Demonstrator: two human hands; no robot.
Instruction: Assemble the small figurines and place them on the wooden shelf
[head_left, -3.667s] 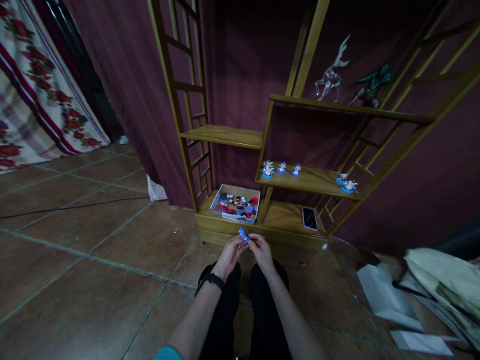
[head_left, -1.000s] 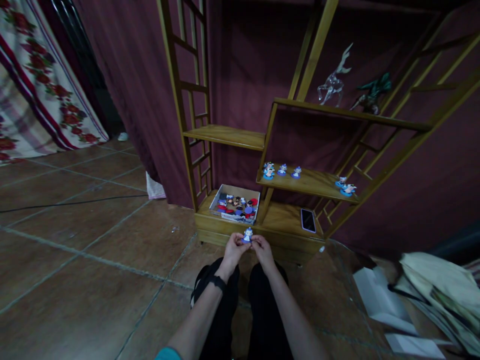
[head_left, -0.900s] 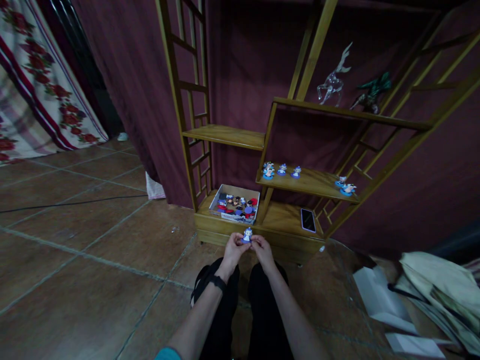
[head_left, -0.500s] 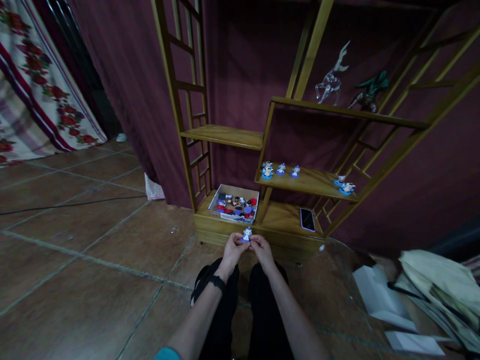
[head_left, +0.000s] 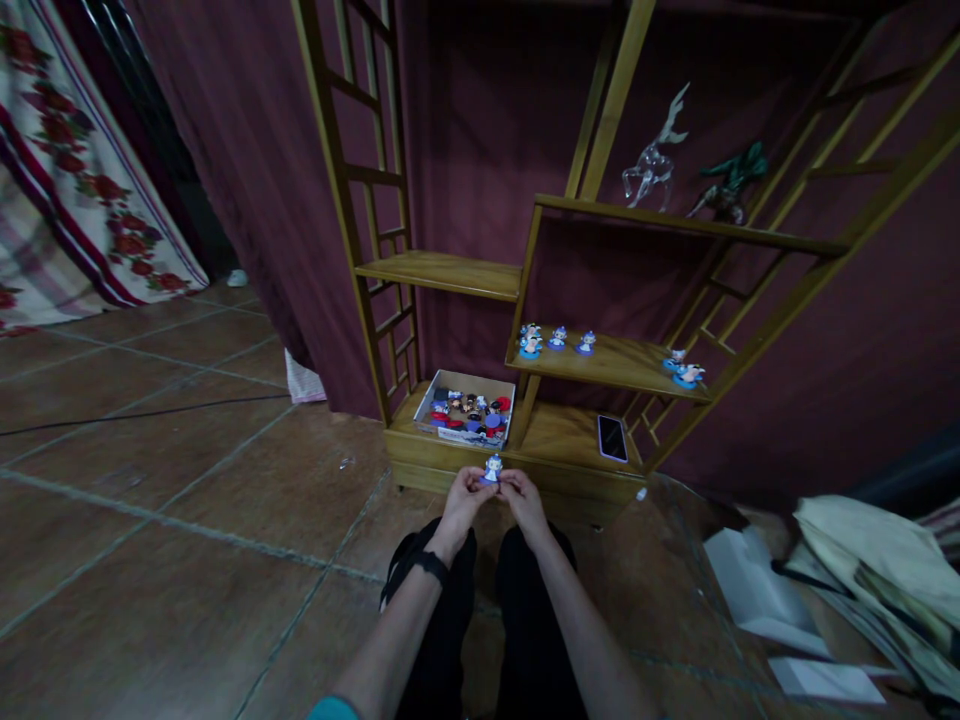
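Figurine (head_left: 493, 467) now upright, pinched between left hand (head_left: 460, 500) and right hand (head_left: 523, 501) fingers, before box (head_left: 466, 409); earlier tilted.

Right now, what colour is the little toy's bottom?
Blue, under a white toy pinched between both hands; the head view shows it.

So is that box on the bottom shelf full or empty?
Partly full: the box lies open-topped, with small red, blue and dark pieces covering its floor.
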